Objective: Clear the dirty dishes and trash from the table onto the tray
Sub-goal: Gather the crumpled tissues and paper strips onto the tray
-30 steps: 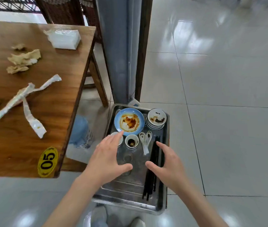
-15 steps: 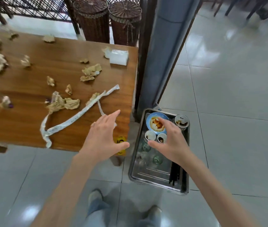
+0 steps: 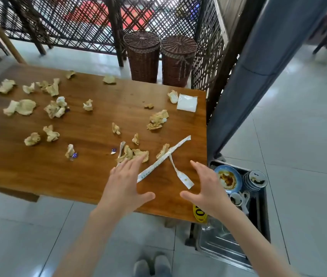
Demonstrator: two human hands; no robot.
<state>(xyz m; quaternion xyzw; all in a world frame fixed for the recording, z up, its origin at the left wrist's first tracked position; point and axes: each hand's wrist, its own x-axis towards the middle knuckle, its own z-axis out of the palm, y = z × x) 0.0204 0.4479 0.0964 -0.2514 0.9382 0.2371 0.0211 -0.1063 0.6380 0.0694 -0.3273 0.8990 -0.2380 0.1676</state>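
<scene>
Both hands have been lifted away from the tray and carried over the near right corner of the brown wooden desk (image 3: 90, 176); the view has been swung up from the tray to the desk top. From this it is judged that the dishes are done with and that the trash is now to be gathered.

At the left and middle of the desk, crumpled beige paper napkins (image 3: 25, 106) are scattered well apart. The left hand (image 3: 123, 183) is held flat above the desk with its grip spread open and nothing in it, the fingertips near a crumpled clump (image 3: 138, 153). Between the hands lie the long white paper chopstick sleeves (image 3: 163, 158), one crossed by a shorter strip. The right hand (image 3: 208, 185) is likewise spread wide and empty, just beside the desk's right edge.

Further right, the rectangular steel tray (image 3: 218, 246) stands low beside the desk, already loaded with a blue sauce-stained plate (image 3: 227, 178), a stack of small white dishes (image 3: 255, 179) and cups; its near part is bare. The grey pillar (image 3: 258, 76) stands close behind the tray, so room for moving is left mainly over the desk's right edge and downward.
</scene>
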